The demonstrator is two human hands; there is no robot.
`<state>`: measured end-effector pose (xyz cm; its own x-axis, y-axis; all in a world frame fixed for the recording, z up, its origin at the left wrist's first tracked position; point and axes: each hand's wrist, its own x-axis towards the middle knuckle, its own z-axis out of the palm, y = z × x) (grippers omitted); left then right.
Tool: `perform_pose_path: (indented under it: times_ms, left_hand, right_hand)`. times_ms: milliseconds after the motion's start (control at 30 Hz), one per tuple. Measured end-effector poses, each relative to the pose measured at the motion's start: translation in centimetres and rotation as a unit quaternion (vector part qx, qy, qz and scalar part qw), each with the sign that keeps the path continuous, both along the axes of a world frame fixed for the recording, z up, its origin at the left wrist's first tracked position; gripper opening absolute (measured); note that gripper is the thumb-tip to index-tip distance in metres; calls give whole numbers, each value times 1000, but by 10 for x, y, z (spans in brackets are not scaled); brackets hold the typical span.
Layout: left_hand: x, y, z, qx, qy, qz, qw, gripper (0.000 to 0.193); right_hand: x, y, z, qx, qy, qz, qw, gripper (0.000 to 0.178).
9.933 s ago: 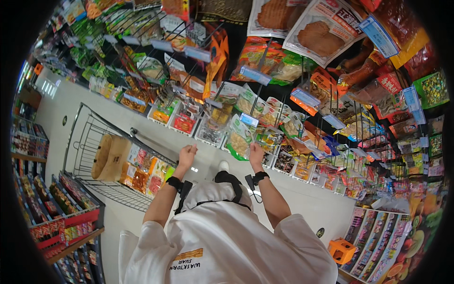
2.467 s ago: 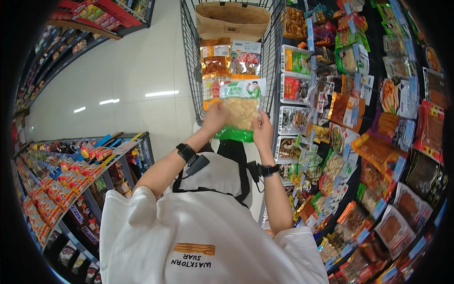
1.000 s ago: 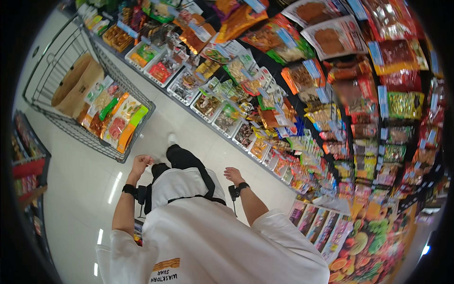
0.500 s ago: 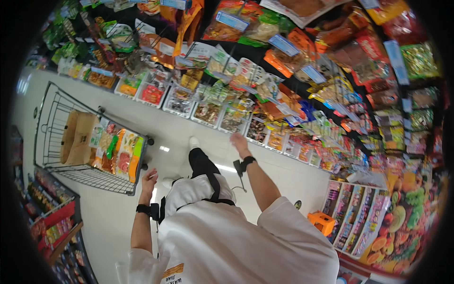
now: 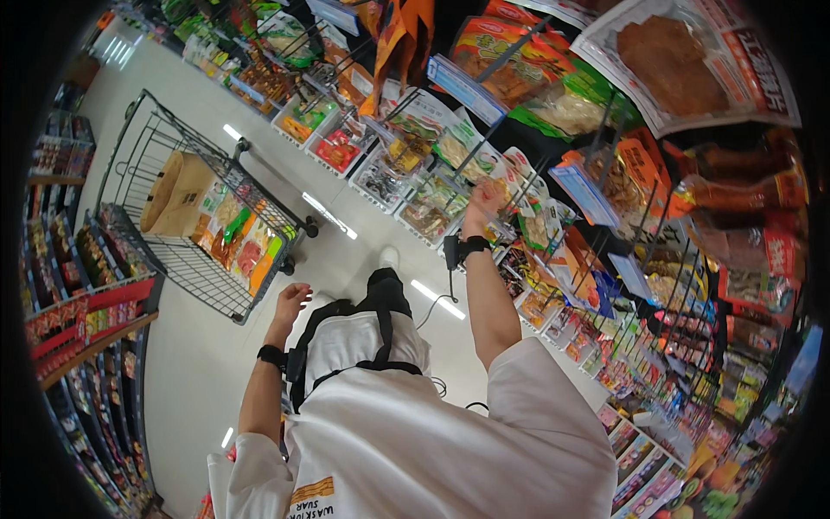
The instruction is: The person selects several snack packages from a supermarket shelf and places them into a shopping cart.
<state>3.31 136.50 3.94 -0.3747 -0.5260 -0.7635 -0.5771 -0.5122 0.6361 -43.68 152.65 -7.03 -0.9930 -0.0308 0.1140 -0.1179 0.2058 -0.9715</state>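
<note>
My right hand (image 5: 487,201) is raised in front of hanging snack packs, close to a clear pack with a white and green label (image 5: 529,216). Its fingers point toward the rack and blend into the packs behind, so whether it touches one cannot be made out. Low over the floor, my left hand (image 5: 294,301) hangs with loosely bent fingers and nothing in it. Beside it stands a wire shopping cart (image 5: 194,272). Inside the cart lie a brown paper bag (image 5: 177,192) and several flat food packs (image 5: 240,235).
Metal hooks with price tags (image 5: 467,89) jut out from the rack on the right. White bins of small wrapped snacks (image 5: 378,183) run along its foot. A stocked shelf (image 5: 82,324) stands at the left. A cable (image 5: 437,303) hangs from my right wrist strap.
My right hand has risen from over the floor by the bins to the hanging packs. The view has turned and come nearer the rack. My left hand stays low near the cart.
</note>
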Motion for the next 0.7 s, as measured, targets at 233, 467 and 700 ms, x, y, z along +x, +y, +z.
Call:
perform_pose_path:
  times_ms: [233, 467, 700]
  left_hand:
    - [-45, -10, -4, -28, 15, -51, 998, 16]
    - [-67, -19, -9, -49, 37, -53, 997, 18]
    - [-65, -13, 2, 33, 46, -28, 998, 19]
  right_hand:
    - [-5, -25, 34, -82, -61, -44, 994, 39]
    - [14, -34, 57, -79, -59, -83, 992, 46]
    - [10, -17, 33, 45, -49, -11, 998, 21]
